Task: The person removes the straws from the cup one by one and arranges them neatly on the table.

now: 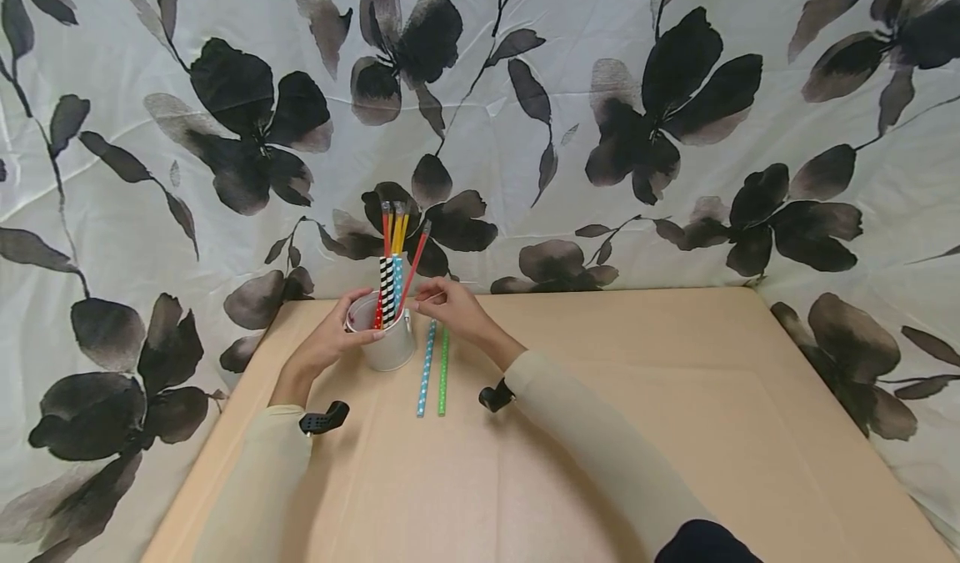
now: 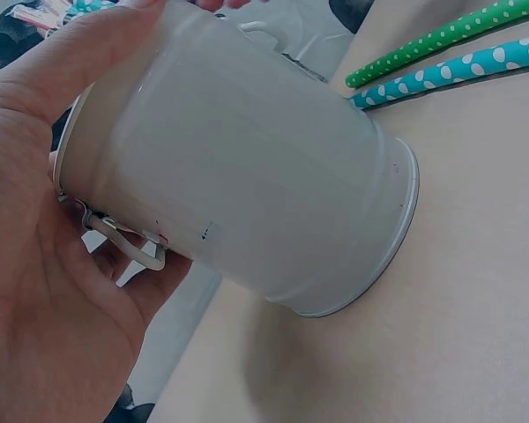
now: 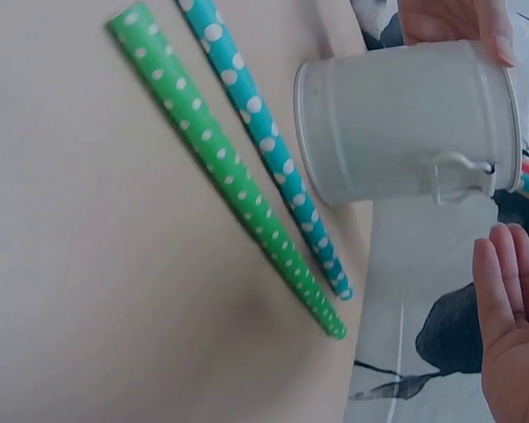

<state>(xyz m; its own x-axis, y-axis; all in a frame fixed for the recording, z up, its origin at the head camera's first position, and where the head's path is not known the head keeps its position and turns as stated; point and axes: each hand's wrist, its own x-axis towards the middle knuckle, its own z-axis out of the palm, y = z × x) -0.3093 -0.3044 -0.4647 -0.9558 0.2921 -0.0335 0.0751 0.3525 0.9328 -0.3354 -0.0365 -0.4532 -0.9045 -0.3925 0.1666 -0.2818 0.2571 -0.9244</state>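
A small white metal pail point(image 1: 390, 350) is upright at the far left part of the table. My left hand point(image 1: 335, 335) grips its rim from the left, thumb across the near side. Inside the pail are a black-and-white striped straw point(image 1: 387, 289), a blue dotted straw point(image 1: 397, 279), a red dotted piece point(image 1: 378, 313), and several yellow and red pencils point(image 1: 420, 254), eraser ends up. My right hand point(image 1: 456, 313) is beside the pail's right rim. In the right wrist view its fingers point(image 3: 502, 273) are extended, just apart from the pail, and nothing shows in them.
To the right of the pail, a blue straw with white dots point(image 1: 426, 369) and a green dotted straw point(image 1: 443, 371) lie side by side on the wooden table point(image 1: 600, 429). A floral cloth point(image 1: 555, 129) hangs behind the table's far edge.
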